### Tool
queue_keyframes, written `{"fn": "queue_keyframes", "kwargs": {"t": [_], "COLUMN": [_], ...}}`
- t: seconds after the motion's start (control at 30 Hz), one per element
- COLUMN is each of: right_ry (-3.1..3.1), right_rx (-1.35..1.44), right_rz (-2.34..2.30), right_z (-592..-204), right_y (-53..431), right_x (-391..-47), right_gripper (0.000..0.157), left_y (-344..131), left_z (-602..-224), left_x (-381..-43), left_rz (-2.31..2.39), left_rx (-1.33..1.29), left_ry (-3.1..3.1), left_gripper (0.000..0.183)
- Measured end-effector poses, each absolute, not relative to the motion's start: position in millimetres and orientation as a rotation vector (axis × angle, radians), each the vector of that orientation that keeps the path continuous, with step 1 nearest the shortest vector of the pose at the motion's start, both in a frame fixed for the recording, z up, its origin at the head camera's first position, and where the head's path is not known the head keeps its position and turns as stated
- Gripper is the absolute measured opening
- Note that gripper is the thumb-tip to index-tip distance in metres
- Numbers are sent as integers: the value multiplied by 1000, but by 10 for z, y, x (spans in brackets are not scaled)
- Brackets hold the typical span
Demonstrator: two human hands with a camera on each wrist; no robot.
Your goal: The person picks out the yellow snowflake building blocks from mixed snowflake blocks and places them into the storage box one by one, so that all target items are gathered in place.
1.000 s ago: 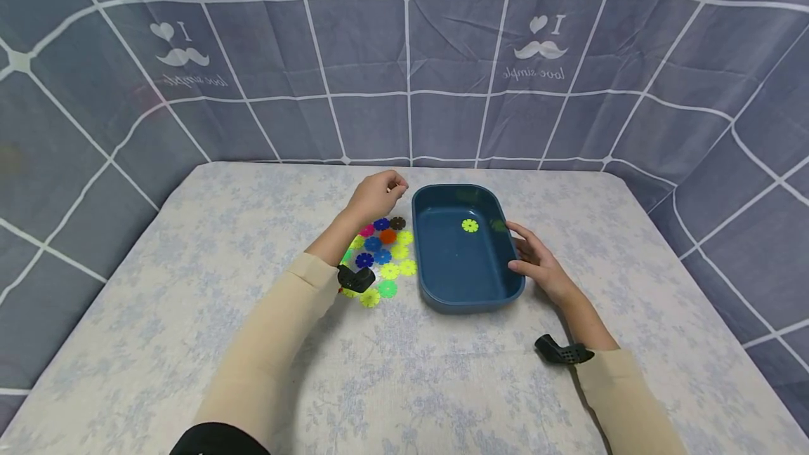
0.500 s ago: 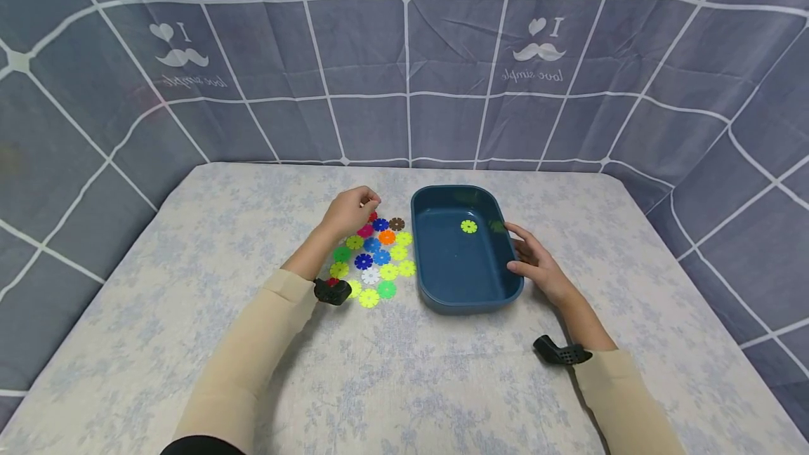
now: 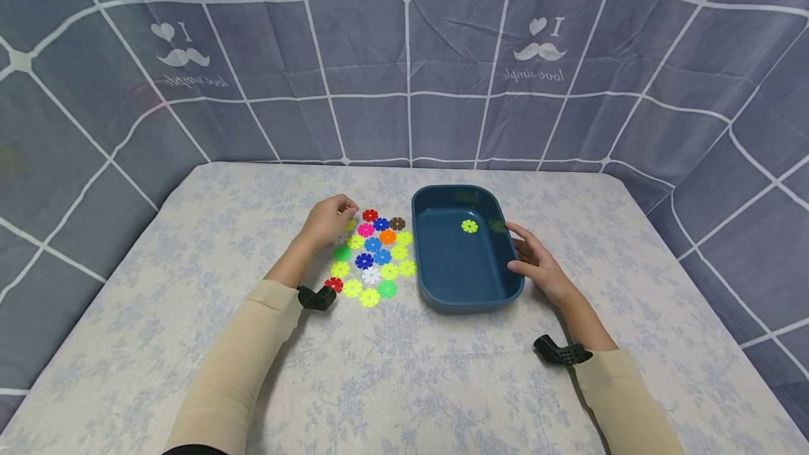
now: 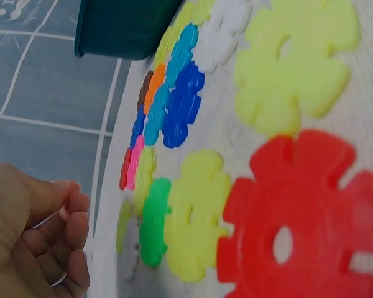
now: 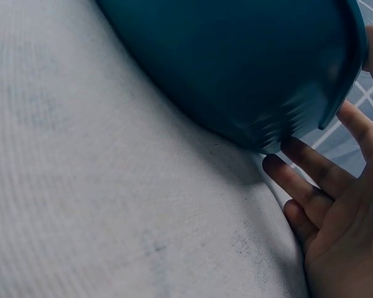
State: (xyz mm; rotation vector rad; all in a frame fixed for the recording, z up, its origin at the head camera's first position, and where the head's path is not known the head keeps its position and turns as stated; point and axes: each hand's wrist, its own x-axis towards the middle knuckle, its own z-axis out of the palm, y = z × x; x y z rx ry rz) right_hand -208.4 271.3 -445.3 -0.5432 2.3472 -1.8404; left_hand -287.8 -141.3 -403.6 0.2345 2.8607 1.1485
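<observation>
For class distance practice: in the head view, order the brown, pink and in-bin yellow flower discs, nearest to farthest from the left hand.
1. Pink flower disc: right of the left hand.
2. Brown flower disc: farther right.
3. Yellow flower disc: inside the bin.

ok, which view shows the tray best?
Head: it shows nearly the whole tray, rim and inside. Left wrist has only part of its outside, cut off at the top; right wrist, a cropped outer wall.

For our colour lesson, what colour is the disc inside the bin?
The disc is yellow-green, seen best in the head view.
</observation>
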Motion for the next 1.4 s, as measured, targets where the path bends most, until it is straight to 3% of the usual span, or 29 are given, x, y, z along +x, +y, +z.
{"fn": "queue_keyframes", "kwargs": {"t": [0.43, 0.83, 1.4], "right_ry": [2348, 2320, 2324], "right_rx": [-549, -581, -580], "right_rz": [-1831, -1853, -1857], "right_z": [-4458, -4446, -4446], "right_y": [2724, 2727, 2716], "right_x": [-2087, -2090, -2085], "right_gripper": [70, 70, 70], "left_y": [-1581, -1598, -1606], "left_z": [-4219, -4359, -4385], "left_x": [-2929, -2908, -2837], "left_rz": [1248, 1312, 1257], "left_rx": [44, 22, 197], "left_ry": [2868, 2893, 2906], "left_gripper": [26, 24, 40]}}
